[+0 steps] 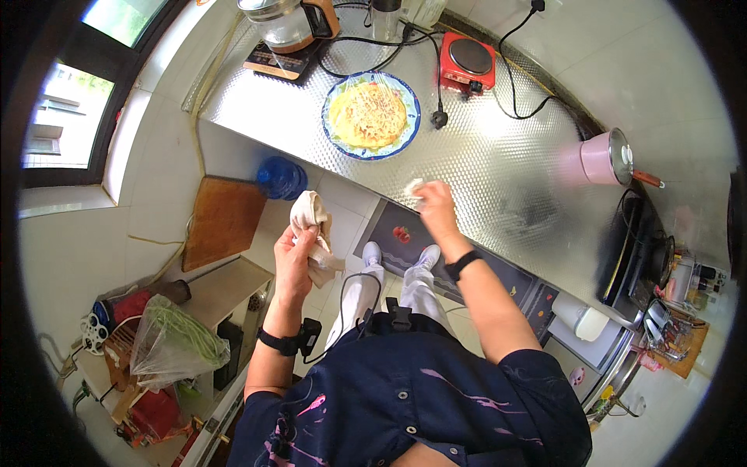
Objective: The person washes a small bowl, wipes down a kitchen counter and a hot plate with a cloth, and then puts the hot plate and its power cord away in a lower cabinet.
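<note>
My left hand [293, 251] grips a folded beige cloth [308, 211], held up over the floor on the near side of the counter. A small whitish piece [414, 187], blurred by motion, is pinched in my right hand [437, 205] above the counter's front edge; its material is unclear. Beyond that hand stands a blue-rimmed plate [413, 125] on the textured metal counter [467, 152]. A round yellow egg-like pancake [369, 115] topped with pale shreds fills most of it. Shiny streaks over the plate's far side look like clear film.
A glass kettle [280, 26] stands on a heating base [283, 61] at the back left. Behind the plate are a red electric hot plate [467, 63] and a loose plug [439, 119]. Rightward is a pink saucepan [604, 157]. A blue water jug [281, 177] stands below.
</note>
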Available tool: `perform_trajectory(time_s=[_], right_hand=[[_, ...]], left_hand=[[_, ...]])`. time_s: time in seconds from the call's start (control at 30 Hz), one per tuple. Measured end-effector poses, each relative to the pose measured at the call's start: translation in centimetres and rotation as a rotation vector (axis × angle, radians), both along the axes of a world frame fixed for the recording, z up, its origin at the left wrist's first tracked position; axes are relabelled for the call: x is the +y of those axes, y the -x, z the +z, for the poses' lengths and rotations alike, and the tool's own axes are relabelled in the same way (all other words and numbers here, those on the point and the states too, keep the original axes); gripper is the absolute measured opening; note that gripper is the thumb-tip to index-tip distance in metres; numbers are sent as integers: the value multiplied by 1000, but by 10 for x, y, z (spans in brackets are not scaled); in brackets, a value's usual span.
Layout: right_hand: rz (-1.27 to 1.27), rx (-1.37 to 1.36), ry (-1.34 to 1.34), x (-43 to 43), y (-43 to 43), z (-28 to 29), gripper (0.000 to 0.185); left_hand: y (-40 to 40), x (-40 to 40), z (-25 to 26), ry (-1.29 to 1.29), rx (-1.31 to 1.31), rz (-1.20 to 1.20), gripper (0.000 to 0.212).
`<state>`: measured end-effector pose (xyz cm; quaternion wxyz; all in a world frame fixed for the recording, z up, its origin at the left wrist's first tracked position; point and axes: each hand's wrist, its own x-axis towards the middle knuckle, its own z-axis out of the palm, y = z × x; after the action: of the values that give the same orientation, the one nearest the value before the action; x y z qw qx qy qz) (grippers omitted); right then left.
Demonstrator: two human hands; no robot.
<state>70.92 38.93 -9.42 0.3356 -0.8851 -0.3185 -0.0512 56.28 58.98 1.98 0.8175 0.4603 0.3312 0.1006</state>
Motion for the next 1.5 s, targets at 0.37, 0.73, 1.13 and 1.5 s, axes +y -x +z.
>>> perform_trajectory(time_s=[0.37, 0.73, 1.13, 1.5], right_hand=[[-169, 125, 5, 34, 0, 4, 10], [-354, 138, -35, 28, -27, 2, 14], [-308, 118, 76, 23, -27, 14, 11], [-364, 25, -10, 1, -44, -13, 8]], left_hand=[[-2, -1, -5, -11, -23, -56, 16], [-1, 5, -8, 6, 15, -65, 15], [6, 8, -8, 14, -6, -97, 18], [1, 7, -12, 18, 26, -64, 17]])
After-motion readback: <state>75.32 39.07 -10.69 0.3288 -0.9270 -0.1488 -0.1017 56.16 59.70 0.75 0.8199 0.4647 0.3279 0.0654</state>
